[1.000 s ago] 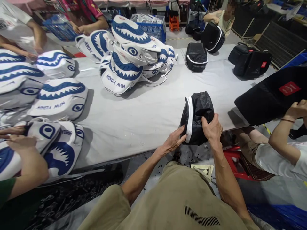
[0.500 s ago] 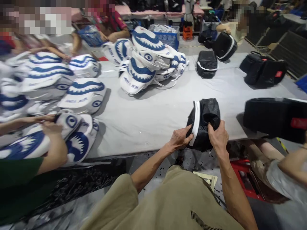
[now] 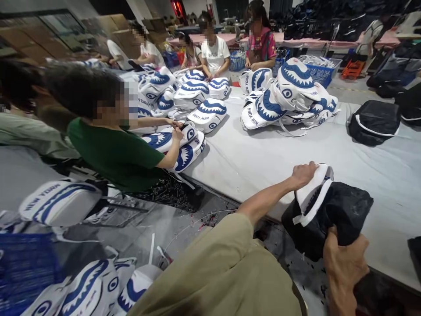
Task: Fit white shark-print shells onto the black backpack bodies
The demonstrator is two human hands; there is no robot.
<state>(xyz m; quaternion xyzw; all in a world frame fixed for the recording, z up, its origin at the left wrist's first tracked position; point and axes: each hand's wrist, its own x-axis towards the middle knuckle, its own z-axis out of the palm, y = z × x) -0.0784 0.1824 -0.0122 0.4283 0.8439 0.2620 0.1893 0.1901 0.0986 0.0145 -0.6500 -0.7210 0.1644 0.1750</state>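
At the table's front edge I hold a backpack (image 3: 350, 206) with its black lining outward. On its left side a white panel (image 3: 315, 182) with some dark marking stands up out of the opening. My left hand (image 3: 304, 174) is closed on the top of this white panel. My right hand (image 3: 347, 261) grips the near side of the black lining, its thumb pressed into the fabric and its fingers underneath. Farther back on the table lies another black bag (image 3: 375, 120) with white edging.
White backpacks with blue shark mouths are piled (image 3: 283, 103) mid-table and to the left. A co-worker in green (image 3: 115, 153) handles one there. More backpacks (image 3: 88, 285) and a blue basket (image 3: 29, 267) are at lower left. Other people sit along the far side.
My view has swung left. My left hand has moved from the bag's side to the white panel, which now sticks up out of the opening; before, only a white strip showed.
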